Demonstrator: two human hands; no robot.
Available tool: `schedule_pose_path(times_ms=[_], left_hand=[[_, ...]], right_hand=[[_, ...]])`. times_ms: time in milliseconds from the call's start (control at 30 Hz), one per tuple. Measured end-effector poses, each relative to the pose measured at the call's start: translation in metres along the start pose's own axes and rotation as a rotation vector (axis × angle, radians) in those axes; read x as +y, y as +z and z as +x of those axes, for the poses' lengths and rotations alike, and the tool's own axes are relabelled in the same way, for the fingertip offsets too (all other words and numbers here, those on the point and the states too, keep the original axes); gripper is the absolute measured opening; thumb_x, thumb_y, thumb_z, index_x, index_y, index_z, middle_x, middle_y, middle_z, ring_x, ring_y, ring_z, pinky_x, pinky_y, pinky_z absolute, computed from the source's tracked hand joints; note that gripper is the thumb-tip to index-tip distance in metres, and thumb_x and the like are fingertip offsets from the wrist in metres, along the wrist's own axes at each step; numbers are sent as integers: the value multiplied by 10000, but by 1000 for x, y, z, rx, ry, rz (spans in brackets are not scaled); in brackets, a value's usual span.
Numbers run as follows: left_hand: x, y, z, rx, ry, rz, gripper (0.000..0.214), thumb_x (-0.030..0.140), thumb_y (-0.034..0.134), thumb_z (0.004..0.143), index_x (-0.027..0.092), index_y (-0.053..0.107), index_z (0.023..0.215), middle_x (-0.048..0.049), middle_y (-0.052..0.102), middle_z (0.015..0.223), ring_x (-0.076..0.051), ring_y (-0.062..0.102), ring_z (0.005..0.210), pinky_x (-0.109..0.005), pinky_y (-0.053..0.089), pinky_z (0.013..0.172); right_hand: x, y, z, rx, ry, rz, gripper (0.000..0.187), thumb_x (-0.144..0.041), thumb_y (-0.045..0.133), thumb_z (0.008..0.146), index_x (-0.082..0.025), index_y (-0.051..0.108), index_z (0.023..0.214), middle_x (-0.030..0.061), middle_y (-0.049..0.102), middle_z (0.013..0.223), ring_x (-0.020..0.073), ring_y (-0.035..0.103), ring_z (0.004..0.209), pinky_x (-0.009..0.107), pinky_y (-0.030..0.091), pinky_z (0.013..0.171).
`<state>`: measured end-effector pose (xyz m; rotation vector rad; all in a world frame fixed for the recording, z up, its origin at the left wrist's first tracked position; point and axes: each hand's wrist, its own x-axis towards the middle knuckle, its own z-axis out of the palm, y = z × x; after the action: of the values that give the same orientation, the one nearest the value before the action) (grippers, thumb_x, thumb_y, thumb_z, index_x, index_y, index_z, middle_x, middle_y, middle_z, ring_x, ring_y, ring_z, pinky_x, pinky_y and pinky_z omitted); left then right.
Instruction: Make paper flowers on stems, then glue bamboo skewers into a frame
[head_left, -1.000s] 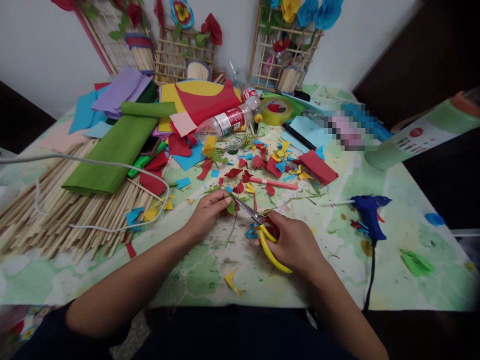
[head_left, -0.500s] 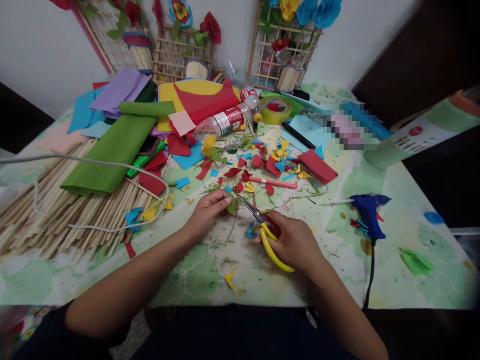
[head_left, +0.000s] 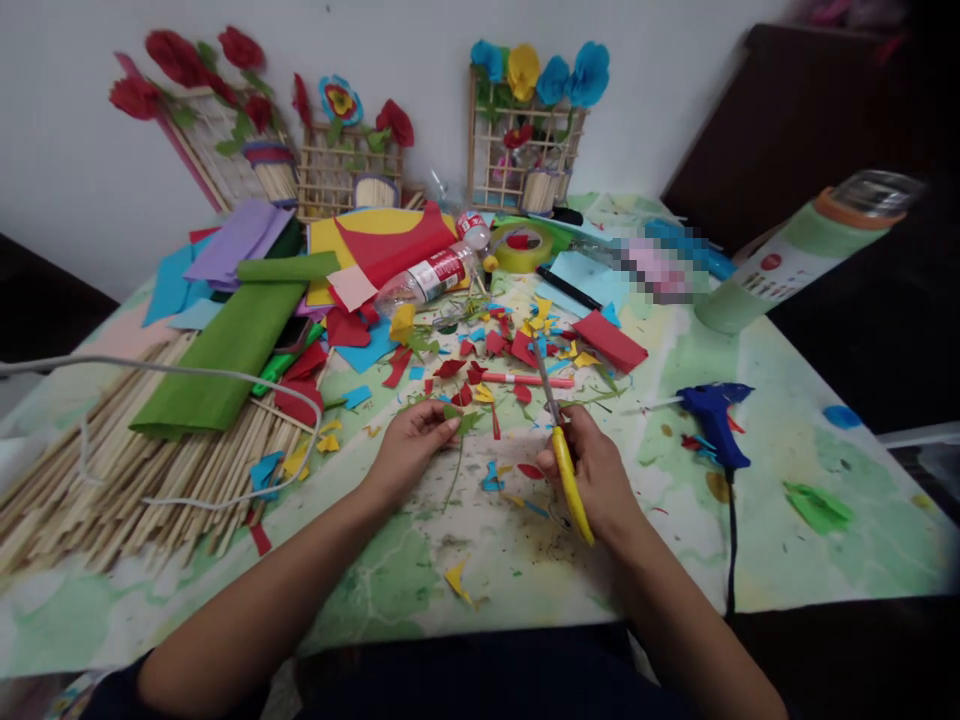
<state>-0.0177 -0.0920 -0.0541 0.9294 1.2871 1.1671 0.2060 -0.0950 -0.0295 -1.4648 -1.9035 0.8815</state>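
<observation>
My left hand [head_left: 411,440] pinches a small green paper leaf [head_left: 465,423] with a thin stem hanging toward me. My right hand [head_left: 596,478] is closed around the yellow handles of the scissors [head_left: 559,440], whose blades point away from me, apart from the leaf. Red, blue and yellow paper scraps [head_left: 510,350] lie scattered just beyond both hands, with a pink pen [head_left: 525,380] among them.
A blue glue gun [head_left: 711,420] lies to the right, its cord running off the near edge. Bamboo sticks [head_left: 135,470] and a white cable cover the left. Green rolled paper [head_left: 225,345], coloured sheets, a plastic bottle [head_left: 427,277], a tape roll [head_left: 521,247] and a green flask [head_left: 795,265] lie farther back.
The scissors have swung away from the leaf and now point straight away from me. My right hand shifted right. The camera tilted up, showing more of the wall.
</observation>
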Motion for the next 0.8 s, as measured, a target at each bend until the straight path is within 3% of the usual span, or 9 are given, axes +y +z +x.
schedule_pose_path(times_ms=[100, 233, 367, 500, 633, 800], left_hand=[[10, 13, 3, -82, 27, 129, 236, 289, 694, 678, 150, 614, 851, 17, 589, 658, -103, 551, 588, -231, 449, 586], [25, 22, 18, -259, 113, 272, 313, 289, 662, 699, 151, 606, 973, -76, 661, 917, -188, 613, 832, -311, 473, 731], [32, 9, 35, -156, 295, 686, 218, 309, 584, 758, 170, 636, 917, -77, 659, 917, -204, 596, 813, -331, 447, 732], [31, -2, 40, -297, 414, 1025, 182, 293, 562, 769, 181, 668, 866, -77, 656, 862, -215, 575, 809, -327, 419, 734], [32, 2, 34, -343, 505, 1249, 157, 296, 593, 743, 180, 649, 833, -79, 616, 782, -242, 536, 806, -343, 384, 723], [32, 7, 31, -338, 487, 1335, 108, 287, 582, 753, 183, 604, 773, -85, 597, 789, -251, 520, 820, -355, 369, 732]], right_hand=[[-2, -1, 0, 12, 2, -29, 291, -335, 541, 744, -223, 457, 999, -49, 484, 627, 132, 444, 539, 226, 302, 503], [-5, -4, 0, 34, 0, -22, 263, -366, 540, 755, -222, 447, 954, -55, 475, 611, 131, 435, 517, 226, 287, 491], [-7, -6, 0, 40, 25, -25, 255, -411, 538, 772, -226, 436, 914, -52, 487, 612, 135, 449, 524, 230, 297, 503], [-7, -6, 0, 28, 24, -36, 282, -429, 542, 769, -224, 450, 941, -51, 482, 611, 138, 445, 527, 232, 295, 510], [-7, -6, 1, -3, 14, -48, 317, -435, 560, 761, -216, 466, 970, -48, 482, 611, 135, 436, 529, 229, 281, 505], [-7, -6, 0, 8, 7, -44, 334, -455, 570, 759, -210, 473, 964, -49, 481, 618, 131, 439, 534, 227, 278, 500]])
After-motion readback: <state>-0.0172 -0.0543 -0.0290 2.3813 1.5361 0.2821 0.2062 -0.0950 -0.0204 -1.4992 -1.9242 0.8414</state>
